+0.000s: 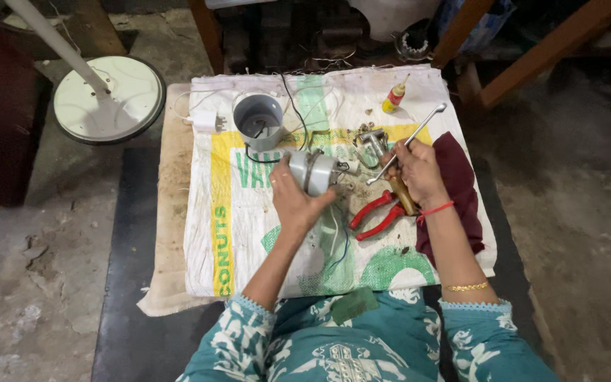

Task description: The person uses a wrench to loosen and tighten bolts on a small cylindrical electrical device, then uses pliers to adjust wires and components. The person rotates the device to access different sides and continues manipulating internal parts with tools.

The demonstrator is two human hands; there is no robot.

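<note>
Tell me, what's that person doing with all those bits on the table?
A person sits at a low table covered by a printed sack. Their left hand holds a small grey motor, and their right hand grips a thin metal wrench. Red-handled pliers, a dark red cloth, a grey cup-shaped cover and a small yellow bottle lie around.

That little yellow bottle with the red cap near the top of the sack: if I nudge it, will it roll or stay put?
The small yellow bottle lies on its side on the woven sack, so it would probably roll a little. Its tapered red tip would likely swing it in an arc rather than straight. It looks like thin plastic, probably light, and the rumpled sack may stop it soon.
</note>
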